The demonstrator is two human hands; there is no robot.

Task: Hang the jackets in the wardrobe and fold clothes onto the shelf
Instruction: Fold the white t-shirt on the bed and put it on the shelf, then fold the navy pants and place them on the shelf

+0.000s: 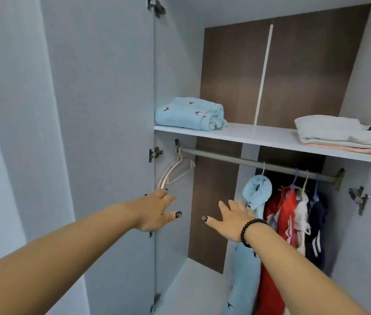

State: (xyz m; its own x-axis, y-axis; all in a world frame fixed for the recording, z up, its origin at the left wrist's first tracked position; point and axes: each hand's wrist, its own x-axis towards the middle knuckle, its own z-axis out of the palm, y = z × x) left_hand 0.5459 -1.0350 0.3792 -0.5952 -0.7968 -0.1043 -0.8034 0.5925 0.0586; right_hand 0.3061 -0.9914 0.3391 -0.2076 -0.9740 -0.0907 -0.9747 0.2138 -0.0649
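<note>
We reach both arms into the open wardrobe (293,64). Our left hand (157,210) is spread with straight fingers, holding nothing, its fingertips just at the lower ends of the empty pale hangers (175,171) that hang at the far left end of the rail (232,159); we cannot tell whether they touch. Our right hand (230,220), with a dark bead bracelet (249,231) at the wrist, is also flat and relaxed, fingers apart, reaching toward the light blue garment (257,189) on a hanger near the middle of the rail. To the right of it hang a red jacket (286,214), a white garment (302,212) and a navy jacket (317,223), close together. On the white shelf (259,135) above the rail, a folded light blue cloth (189,113) with small dark bird prints lies at the left end, and a stack of folded white and pale pink clothes (336,134) sits at the right end, well apart from it. The grey door (100,133) stands open on the left.
</note>
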